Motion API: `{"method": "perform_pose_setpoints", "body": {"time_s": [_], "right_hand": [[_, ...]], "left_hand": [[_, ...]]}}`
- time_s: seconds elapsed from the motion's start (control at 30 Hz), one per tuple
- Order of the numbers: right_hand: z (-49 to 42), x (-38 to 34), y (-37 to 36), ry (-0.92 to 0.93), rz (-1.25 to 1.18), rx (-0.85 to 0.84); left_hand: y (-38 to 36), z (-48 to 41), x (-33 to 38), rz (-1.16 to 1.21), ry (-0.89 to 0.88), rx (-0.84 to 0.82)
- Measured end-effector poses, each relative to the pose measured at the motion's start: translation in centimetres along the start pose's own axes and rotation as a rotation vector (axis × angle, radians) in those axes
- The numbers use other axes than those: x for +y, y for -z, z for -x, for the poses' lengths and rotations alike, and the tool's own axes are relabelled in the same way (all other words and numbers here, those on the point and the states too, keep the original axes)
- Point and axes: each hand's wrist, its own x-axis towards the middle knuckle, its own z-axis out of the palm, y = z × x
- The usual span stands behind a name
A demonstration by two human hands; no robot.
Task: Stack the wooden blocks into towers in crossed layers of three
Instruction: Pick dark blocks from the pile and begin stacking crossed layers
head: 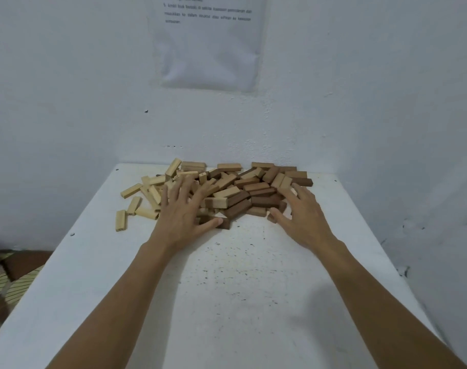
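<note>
**A:** Where are the wooden blocks (243, 187)?

**B:** In one loose heap at the twelve o'clock end of the table (240, 288), against the wall (67, 102); none stacked yet; pale ones lie toward nine o'clock, darker brown ones toward three.

**A:** And the hands?

**B:** Both palm-down with fingers spread apart, gripping nothing; the left hand (183, 209) lies over the heap's eight o'clock side, thumb touching a dark block (225, 225) at the near edge; the right hand (304, 219) rests on the four o'clock edge, fingertips on brown blocks.

**A:** Any strays?

**B:** One pale block (120, 220) lies alone at the heap's eight o'clock, just apart; a printed sheet (208, 43) hangs on the wall at twelve.
</note>
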Motion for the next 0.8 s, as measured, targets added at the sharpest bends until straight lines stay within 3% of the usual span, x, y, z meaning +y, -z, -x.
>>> {"method": "perform_pose_setpoints", "body": {"time_s": [0.1,0.2,0.37,0.5,0.8], "right_hand": [[0.6,0.7,0.7,0.021,-0.014,0.017],[0.3,0.7,0.6,0.111,0.048,-0.010],[-0.1,-0.4,-0.6,0.212,0.100,-0.074],[0.1,-0.1,-2.4,0.221,0.117,0.012],[0.3,-0.5,-1.8,0.205,-0.018,0.124]], "left_hand": [[-0.7,-0.3,2.4,-0.051,-0.182,0.115],[-1.0,-1.4,4.4,-0.070,-0.240,0.141],[-1.5,-2.9,5.5,-0.150,-0.187,0.014],[-1.7,-3.2,5.8,-0.181,-0.213,0.023],[-1.4,-3.5,6.6,-0.150,-0.061,-0.126]]}}
